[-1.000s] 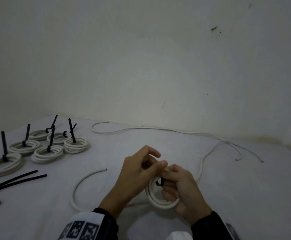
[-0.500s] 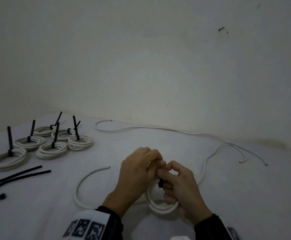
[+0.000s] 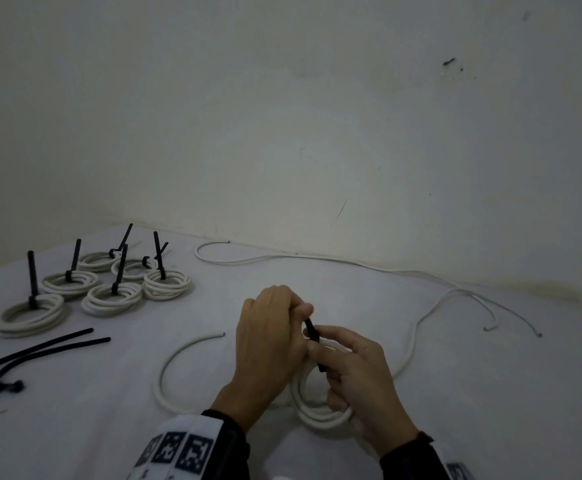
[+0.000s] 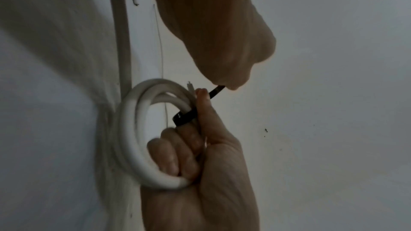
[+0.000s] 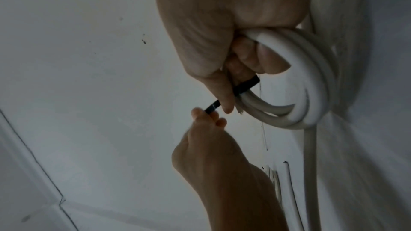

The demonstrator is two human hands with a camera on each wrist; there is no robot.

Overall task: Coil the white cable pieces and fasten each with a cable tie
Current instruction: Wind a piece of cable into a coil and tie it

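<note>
Six tied coils (image 3: 109, 285) far left on desk (image 3: 75, 427), two loose black ties (image 3: 40, 351) nearer. Left hand (image 3: 268, 344) fingers pinching cable tie (image 3: 312, 329) tail. Right hand (image 3: 358, 375) gripping white coil (image 3: 320, 419) at center, tie looped round it.

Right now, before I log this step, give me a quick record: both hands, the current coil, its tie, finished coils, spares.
Left hand: pinches the tail of the cable tie
Right hand: grips the coil, fingers curled through it
Cable tie: looped round the coil's strands
Finished coils: six, tied, at far left
Spare ties: two, lying left
Loose cable: uncoiled, near the wall
</note>
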